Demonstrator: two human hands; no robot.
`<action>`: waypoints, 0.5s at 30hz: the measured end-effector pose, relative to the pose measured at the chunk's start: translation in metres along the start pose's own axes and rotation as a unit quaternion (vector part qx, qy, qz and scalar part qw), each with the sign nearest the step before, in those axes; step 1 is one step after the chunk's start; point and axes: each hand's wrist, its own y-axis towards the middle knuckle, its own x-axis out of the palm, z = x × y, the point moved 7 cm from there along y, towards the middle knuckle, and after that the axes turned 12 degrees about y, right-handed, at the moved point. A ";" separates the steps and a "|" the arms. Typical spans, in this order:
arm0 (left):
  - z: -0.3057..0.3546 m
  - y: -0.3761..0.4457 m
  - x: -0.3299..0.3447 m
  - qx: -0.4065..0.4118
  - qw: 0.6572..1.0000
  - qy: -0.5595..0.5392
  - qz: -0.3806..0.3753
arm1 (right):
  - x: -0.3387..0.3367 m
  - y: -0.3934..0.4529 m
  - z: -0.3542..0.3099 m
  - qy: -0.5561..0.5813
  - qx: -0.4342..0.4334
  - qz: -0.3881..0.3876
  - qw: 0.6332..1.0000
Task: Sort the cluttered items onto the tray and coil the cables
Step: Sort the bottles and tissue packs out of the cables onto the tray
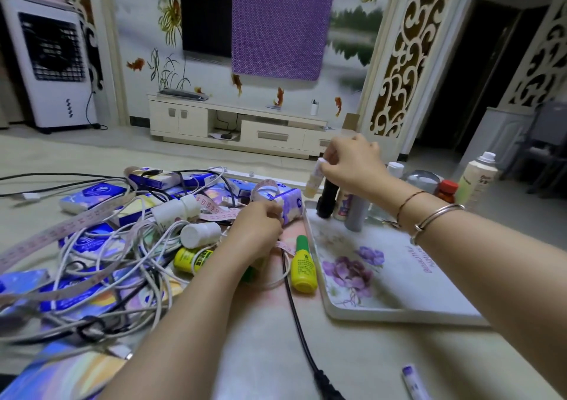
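A white tray (399, 280) with purple flowers lies at the right, with a black tube (327, 198), a grey can (357, 214) and other bottles standing at its far end. My right hand (352, 166) hovers over them, shut on a pale yellow tube (315, 180) held upright. My left hand (256, 231) rests in the clutter left of the tray, fingers closed around a pink measuring tape (214, 212). A tangle of white cables (135, 255) covers the tissue packs (92, 195). Two yellow bottles (302, 264) lie near the tray.
A black cable (299, 317) runs toward me between clutter and tray. White pill bottles (201, 234) lie in the tangle. A small purple-and-white tube (414, 381) lies at the near right. More bottles (475, 182) stand beyond the tray. A TV cabinet (239, 123) is behind.
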 end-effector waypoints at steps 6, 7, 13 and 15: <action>-0.005 0.003 0.000 -0.007 1.000 -0.022 0.006 | 0.020 -0.008 0.005 -0.070 -0.006 -0.048 0.996; -0.006 0.004 0.000 -0.010 0.999 -0.030 0.007 | 0.025 -0.008 0.006 -0.075 -0.008 -0.051 0.996; -0.007 0.006 0.001 -0.005 0.999 -0.035 0.012 | 0.039 -0.010 0.010 -0.106 0.003 -0.052 0.993; -0.005 0.005 -0.001 0.005 0.999 -0.030 0.019 | 0.035 -0.012 0.008 -0.107 -0.005 -0.044 0.993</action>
